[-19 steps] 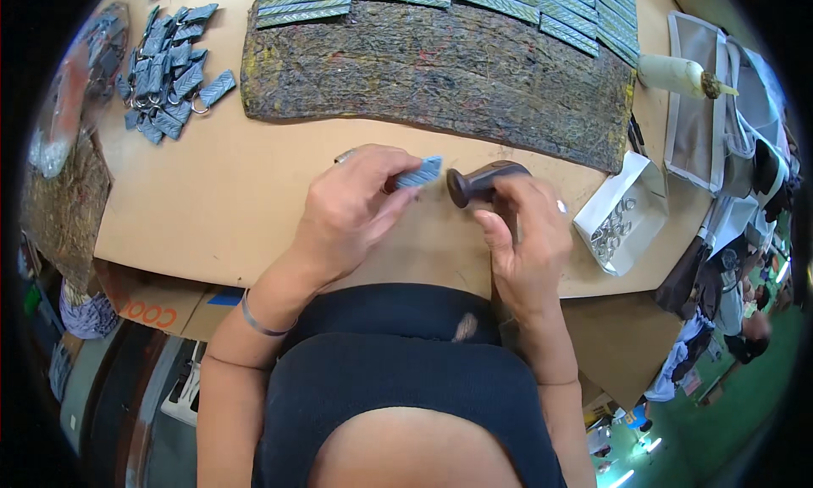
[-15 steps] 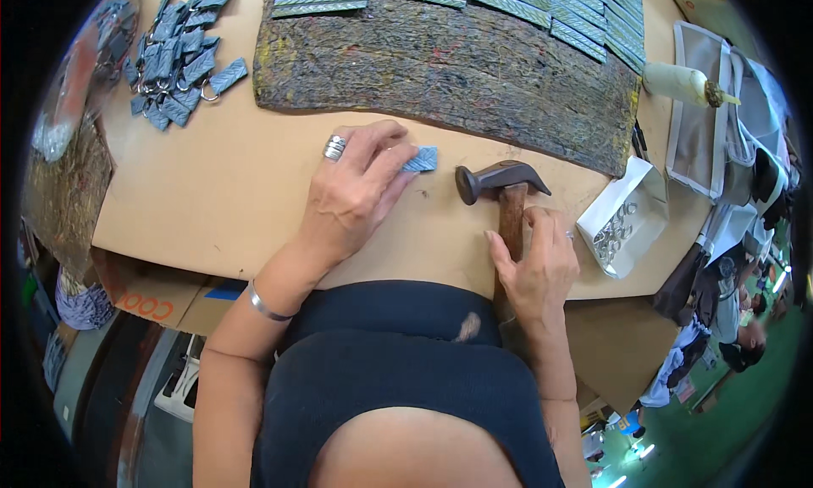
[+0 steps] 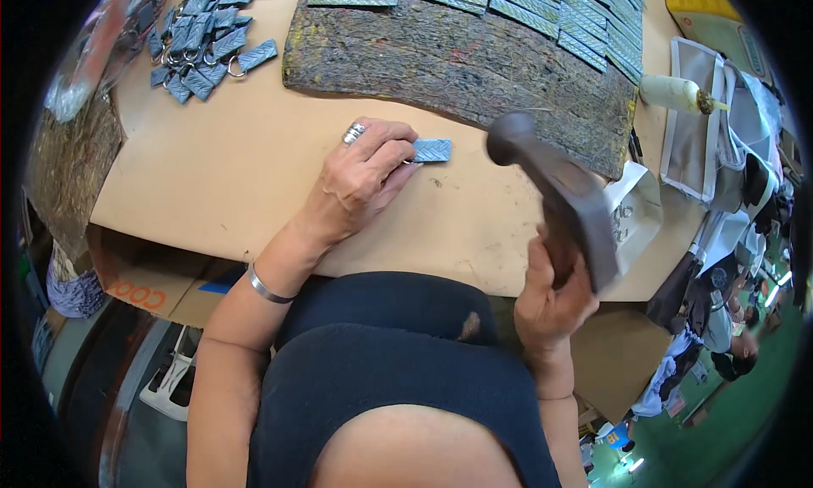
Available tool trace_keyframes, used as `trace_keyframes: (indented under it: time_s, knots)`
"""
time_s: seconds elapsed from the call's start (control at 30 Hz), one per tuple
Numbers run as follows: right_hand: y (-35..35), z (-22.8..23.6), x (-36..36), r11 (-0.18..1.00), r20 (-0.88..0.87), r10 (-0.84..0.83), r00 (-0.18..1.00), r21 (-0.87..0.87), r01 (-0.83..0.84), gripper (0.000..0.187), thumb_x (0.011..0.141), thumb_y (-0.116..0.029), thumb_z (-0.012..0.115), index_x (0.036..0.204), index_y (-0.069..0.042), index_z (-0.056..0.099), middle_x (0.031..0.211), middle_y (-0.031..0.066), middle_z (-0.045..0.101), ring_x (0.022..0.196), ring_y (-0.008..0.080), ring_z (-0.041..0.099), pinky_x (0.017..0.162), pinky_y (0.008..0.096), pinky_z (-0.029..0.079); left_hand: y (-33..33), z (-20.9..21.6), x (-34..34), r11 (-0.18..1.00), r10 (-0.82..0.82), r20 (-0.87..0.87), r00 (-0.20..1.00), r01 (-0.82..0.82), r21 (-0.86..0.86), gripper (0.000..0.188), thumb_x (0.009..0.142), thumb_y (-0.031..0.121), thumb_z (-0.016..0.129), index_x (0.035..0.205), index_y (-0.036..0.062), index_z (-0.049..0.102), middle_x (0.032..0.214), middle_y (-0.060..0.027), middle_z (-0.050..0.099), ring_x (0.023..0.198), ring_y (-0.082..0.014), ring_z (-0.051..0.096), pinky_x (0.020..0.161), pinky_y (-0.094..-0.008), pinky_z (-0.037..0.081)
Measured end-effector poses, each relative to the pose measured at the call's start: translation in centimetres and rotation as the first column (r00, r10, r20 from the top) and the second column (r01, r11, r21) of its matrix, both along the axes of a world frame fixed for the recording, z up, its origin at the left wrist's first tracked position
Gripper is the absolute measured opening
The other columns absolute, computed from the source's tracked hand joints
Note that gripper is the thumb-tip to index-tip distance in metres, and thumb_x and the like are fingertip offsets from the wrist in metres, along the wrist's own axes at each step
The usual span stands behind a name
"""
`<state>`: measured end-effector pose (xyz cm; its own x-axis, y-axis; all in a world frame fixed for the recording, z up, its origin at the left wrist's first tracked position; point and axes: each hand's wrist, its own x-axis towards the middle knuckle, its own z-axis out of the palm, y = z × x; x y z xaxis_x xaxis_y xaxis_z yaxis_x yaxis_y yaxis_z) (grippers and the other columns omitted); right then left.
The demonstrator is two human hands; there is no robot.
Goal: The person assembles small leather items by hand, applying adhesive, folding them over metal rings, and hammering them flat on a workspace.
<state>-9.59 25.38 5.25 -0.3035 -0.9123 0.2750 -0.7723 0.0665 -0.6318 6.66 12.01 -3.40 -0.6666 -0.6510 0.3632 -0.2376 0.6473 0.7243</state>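
My left hand pinches one end of a small blue textured tab, which lies flat on the tan tabletop. A bit of metal shows under my fingertips; most of it is hidden. My right hand is wrapped round the wooden handle of a claw hammer. The hammer is raised off the table, its round face toward the tab and its claw toward me. Little of the handle shows behind the head.
Blue tabs with metal rings lie piled at the far left. A dark rough mat carries rows of blue strips. At the right are a glue bottle, a white paper tray of metal rings and a grey mesh pouch.
My right hand has closed round the hammer handle and lifted the hammer off the table. The left hand still pinches the tab, with more of the tab showing.
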Motion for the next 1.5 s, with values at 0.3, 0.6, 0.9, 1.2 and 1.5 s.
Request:
trace_keyframes:
  time_s: [0.3,0.6,0.9,1.2,1.5]
  knots:
    - [-1.4,-2.5,0.7,0.994,-0.025,-0.01,1.0,-0.112,0.008,0.039,0.072,0.001,0.054,0.111,0.001,0.052,0.085,0.0142,0.058,0.071,0.0277,0.059,0.06,0.0298,0.047,0.0,0.0,0.1,0.999,0.014,-0.025,1.0,-0.013,0.045,0.019,0.064,-0.002,0.065,0.079,0.0012,0.053,0.087,-0.0096,0.054,0.076,-0.025,0.054,0.064,-0.0321,0.045]
    - [-0.5,-3.1,0.6,0.994,-0.139,0.107,0.985,-0.009,-0.109,0.051,0.066,0.003,0.056,0.116,-0.006,0.051,0.082,0.0115,0.054,0.062,0.0238,0.054,0.053,0.0309,0.045,0.0,0.1,0.2,0.996,0.024,0.008,1.0,-0.025,0.086,0.023,0.061,-0.002,0.068,0.08,0.0021,0.055,0.088,-0.0081,0.056,0.078,-0.0228,0.056,0.065,-0.0309,0.047]
    - [-1.2,-3.0,0.7,0.989,-0.245,0.147,0.958,0.055,-0.137,0.053,0.065,0.001,0.058,0.117,-0.012,0.052,0.078,0.0081,0.052,0.057,0.0203,0.052,0.051,0.0289,0.043,0.0,0.2,0.1,0.992,0.037,0.004,0.999,-0.037,0.117,0.023,0.062,-0.002,0.068,0.081,0.0018,0.056,0.09,-0.0098,0.055,0.08,-0.0245,0.056,0.067,-0.0322,0.048]
    - [-2.2,-2.3,0.7,0.958,-0.272,0.217,0.938,0.241,-0.152,0.055,0.066,-0.001,0.058,0.119,-0.013,0.051,0.077,0.0055,0.052,0.055,0.0176,0.051,0.05,0.0282,0.042,0.2,0.4,0.1,0.988,0.042,-0.031,0.999,-0.037,0.15,0.022,0.062,-0.007,0.064,0.081,0.0014,0.056,0.088,-0.0103,0.055,0.08,-0.0252,0.056,0.067,-0.0319,0.047]
    - [-1.6,-2.4,-0.1,0.957,-0.241,0.245,0.939,0.216,-0.194,0.056,0.066,0.0,0.058,0.119,-0.015,0.051,0.078,0.0062,0.052,0.055,0.0191,0.051,0.05,0.029,0.042,-0.1,0.3,0.1,0.99,0.055,-0.031,0.998,-0.05,0.131,0.02,0.064,-0.009,0.06,0.08,0.0012,0.056,0.087,-0.0106,0.054,0.078,-0.024,0.056,0.066,-0.0304,0.048]
